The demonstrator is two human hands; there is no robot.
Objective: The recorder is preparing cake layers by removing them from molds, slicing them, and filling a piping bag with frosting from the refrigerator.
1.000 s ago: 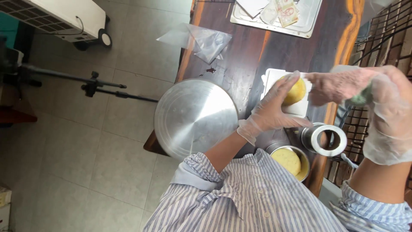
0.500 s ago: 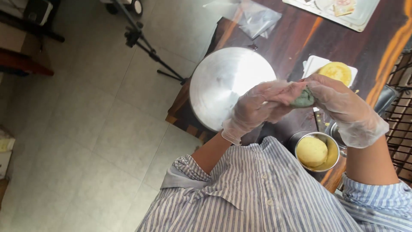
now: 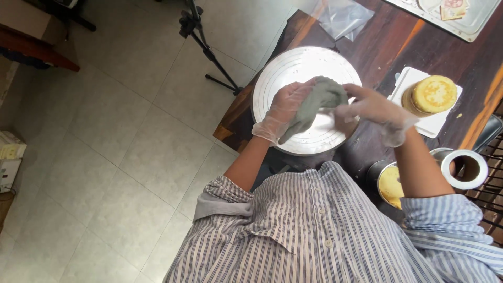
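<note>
Both my hands wear thin clear gloves. My left hand (image 3: 283,107) grips a grey-green cloth (image 3: 314,105) over the round silver turntable (image 3: 283,68) on the dark wooden table (image 3: 403,47). My right hand (image 3: 369,107) pinches the cloth's other end just above the turntable's right part. To the right, a round yellow cake layer (image 3: 434,94) rests on a white square board (image 3: 443,126).
A metal tin holding a yellow cake (image 3: 390,186) and a metal ring mould (image 3: 463,169) sit near my right elbow. A tray (image 3: 471,26) and a clear plastic bag (image 3: 343,18) lie at the table's far side. A tripod (image 3: 207,50) stands on the tiled floor.
My left hand let go of the yellow cake, now on the white board. Both hands brought the cloth together and moved it over the turntable. The view shifted.
</note>
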